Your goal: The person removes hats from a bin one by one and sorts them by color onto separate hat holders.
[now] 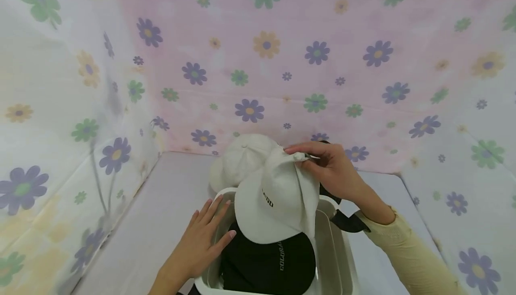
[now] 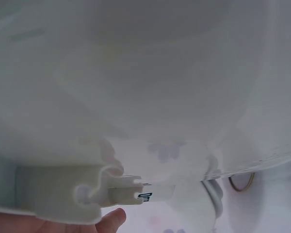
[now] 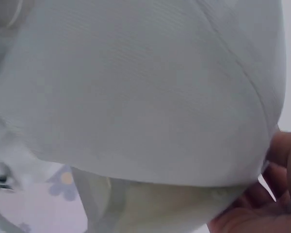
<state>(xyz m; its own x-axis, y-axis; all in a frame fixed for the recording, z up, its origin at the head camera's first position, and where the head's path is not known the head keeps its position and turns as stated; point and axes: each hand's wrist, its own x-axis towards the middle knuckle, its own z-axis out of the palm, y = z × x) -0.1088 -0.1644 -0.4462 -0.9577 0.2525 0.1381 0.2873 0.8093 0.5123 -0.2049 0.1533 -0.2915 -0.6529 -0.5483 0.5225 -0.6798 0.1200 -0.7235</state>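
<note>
My right hand [image 1: 336,169] pinches the back edge of a white baseball cap [image 1: 274,196] with dark lettering on its front. The cap hangs tilted over a white bin [image 1: 346,259], brim toward me; its cloth fills most of the right wrist view. Inside the bin lies a black cap [image 1: 266,263] with "COLORA" lettering showing, partly covered by the white brim. My left hand [image 1: 201,237] rests on the bin's left rim with fingers spread. The left wrist view shows the bin's wall [image 2: 160,97] up close, with a fingertip [image 2: 111,221] below.
Behind the bin sits another white cap [image 1: 246,156]. Something black [image 1: 328,192] shows partly behind my right hand. Flower-patterned cloth walls [image 1: 266,75] enclose the pale tabletop [image 1: 161,196] at the back and both sides.
</note>
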